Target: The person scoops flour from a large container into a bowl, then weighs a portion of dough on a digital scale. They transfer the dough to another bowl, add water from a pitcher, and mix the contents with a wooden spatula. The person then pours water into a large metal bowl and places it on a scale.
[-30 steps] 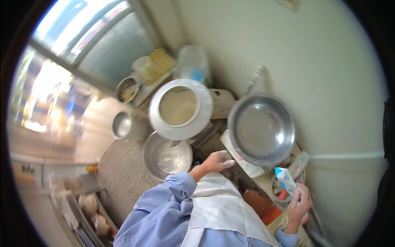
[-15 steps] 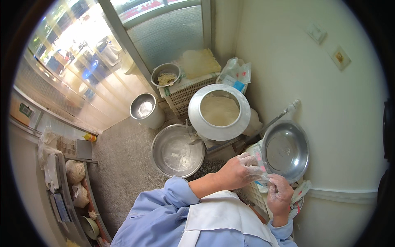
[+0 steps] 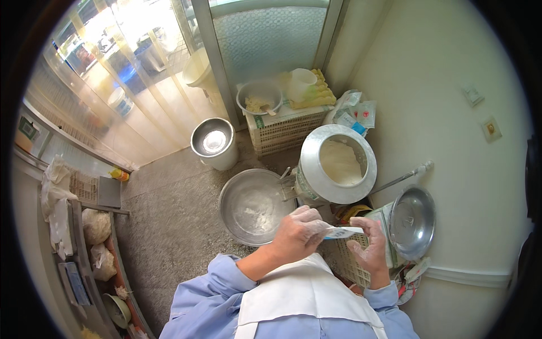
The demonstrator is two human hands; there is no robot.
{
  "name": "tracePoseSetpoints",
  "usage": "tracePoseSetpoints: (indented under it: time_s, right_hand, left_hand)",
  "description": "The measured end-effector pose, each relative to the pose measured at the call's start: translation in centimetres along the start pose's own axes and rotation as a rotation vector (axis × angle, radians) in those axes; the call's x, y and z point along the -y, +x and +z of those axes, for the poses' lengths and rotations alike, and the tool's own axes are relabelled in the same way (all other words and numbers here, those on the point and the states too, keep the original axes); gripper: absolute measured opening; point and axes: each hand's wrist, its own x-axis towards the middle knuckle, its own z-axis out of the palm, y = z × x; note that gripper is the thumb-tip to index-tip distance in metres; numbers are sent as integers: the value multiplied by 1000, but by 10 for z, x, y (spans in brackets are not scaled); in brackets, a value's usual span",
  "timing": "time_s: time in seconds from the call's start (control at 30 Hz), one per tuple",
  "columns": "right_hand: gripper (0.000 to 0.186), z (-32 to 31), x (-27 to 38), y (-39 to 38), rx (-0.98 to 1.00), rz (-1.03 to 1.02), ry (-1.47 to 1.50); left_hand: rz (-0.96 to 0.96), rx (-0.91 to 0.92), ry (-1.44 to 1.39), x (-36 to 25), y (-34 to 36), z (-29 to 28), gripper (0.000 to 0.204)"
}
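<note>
In our left hand (image 3: pixel 300 233) we grip one end of a small white-and-blue packet (image 3: pixel 342 232), the powdery fingers closed on it. The packet juts rightward from that hand, toward our right hand (image 3: pixel 370 250), which is open, thumb and fingers spread; we cannot tell whether its fingertips touch the packet. Beyond both hands, a wide-rimmed metal vessel (image 3: pixel 310 169) contains pale powder (image 3: pixel 340 162). Left of our left hand we see a broad metal basin (image 3: pixel 240 206); right of our right hand, a steel bowl (image 3: pixel 416 219).
</note>
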Motion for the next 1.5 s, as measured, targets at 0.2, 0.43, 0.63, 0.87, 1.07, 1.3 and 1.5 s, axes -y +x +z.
tracePoseSetpoints:
  time_s: [0.2,0.43,0.63,0.87,1.07,1.3,1.5]
  right_hand:
    - [29,49,-24,41,226,175,53]
    - [25,92,-75,140,492,324,353]
    - [20,140,-147,304,496,538,535]
    - [12,219,-275,482,480,722,656]
    - [26,301,-374,581,457,625,365]
    - [24,327,-407,610,149,869,501]
    - [16,313,-379,578,237,740,569]
  left_hand:
    - [-130,-152,117,36,-17,-59,10]
    - [-348,-438,324,56,-37,-90,9]
    - [-590,-660,542,68,-48,-90,8]
    - [-900,-912,665,82,-61,-74,4]
    - [-1041,-1026,874,79,-82,-60,3]
    - [-1121,-1232,803,72,-100,-57,2]
    - [-1048,-1279,784,74,-124,-60,6]
